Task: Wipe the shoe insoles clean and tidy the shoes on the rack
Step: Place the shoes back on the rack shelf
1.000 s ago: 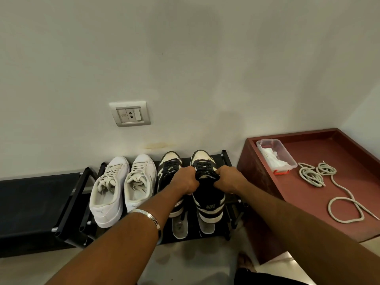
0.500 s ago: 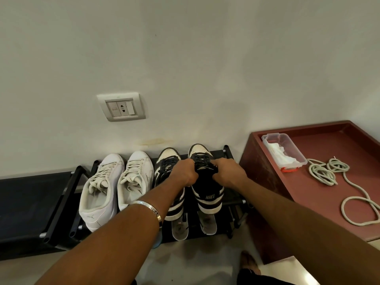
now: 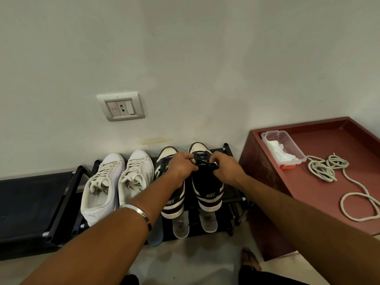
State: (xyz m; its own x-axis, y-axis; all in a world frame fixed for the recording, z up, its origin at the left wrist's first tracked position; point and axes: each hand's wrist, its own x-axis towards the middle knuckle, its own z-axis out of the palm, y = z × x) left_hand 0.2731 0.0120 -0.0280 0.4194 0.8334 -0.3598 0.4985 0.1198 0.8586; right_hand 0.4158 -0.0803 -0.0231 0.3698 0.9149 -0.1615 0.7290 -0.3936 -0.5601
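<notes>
Both hands work at the black-and-cream shoe (image 3: pixel 207 182) at the right end of the rack (image 3: pixel 67 194). The left hand (image 3: pixel 182 166) and the right hand (image 3: pixel 225 168) each have fingers curled in, pinching the black laces (image 3: pixel 200 161) and tongue area near the shoe's opening. This looks like the tidying step: the laces or tongue are being straightened while the shoe sits on the top tier, toe toward the wall.

Its partner shoe (image 3: pixel 170 202) stands just beside it on the left, partly hidden by the left forearm. 2 white sneakers (image 3: pixel 115 186) fill the rest of the tier, laces loose. On the lower tier, 2 pale insoles (image 3: pixel 208 222) poke out under the dark pair, and they look soiled, so wiping probably remains.

The next move likely calls for letting go of the laces and reaching for something to wipe with. A clear plastic box (image 3: pixel 282 149) holding white cloth or wipes sits on the red-brown counter (image 3: pixel 329 192) to the right, with a coiled rope (image 3: pixel 329 169) near it. The counter's raised edge and the rope lie near that reach; the rack's right post stands close to the counter's side.
</notes>
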